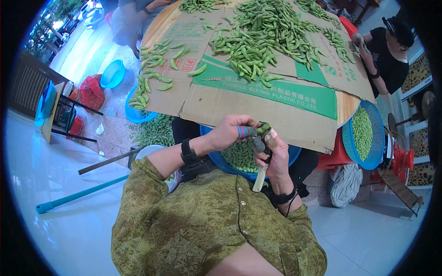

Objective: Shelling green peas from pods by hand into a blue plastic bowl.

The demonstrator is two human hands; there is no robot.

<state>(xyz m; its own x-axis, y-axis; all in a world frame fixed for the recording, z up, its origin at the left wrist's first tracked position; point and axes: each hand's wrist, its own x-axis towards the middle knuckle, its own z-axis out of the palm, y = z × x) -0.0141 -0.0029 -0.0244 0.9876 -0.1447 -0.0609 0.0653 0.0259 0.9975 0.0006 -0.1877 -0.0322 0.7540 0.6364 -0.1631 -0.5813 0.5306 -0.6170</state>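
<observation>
Over a blue basin (295, 155) of pale green shelled beans (240, 158), my two hands meet close together. My left hand (229, 132) is closed, pinching a green bean pod (264, 129) between its fingertips; a coloured wrap circles one finger. Dark covers sit on some fingertips. My right hand (277, 158) is wrapped round a small tool with a pale handle (260, 179) that points down; its working end is hidden by the fingers and pod, so its kind is unclear. Just beyond, a heap of green bean pods (264, 34) lies on flattened cardboard (216, 106).
The cardboard covers a round wooden table (346, 106). Right of it stands a blue basket (378, 140) of shelled beans, near a seated person (390, 60). Pods lie on the floor (156, 133) at left. A teal pole (83, 195) and a small blue basin (113, 73) are also there.
</observation>
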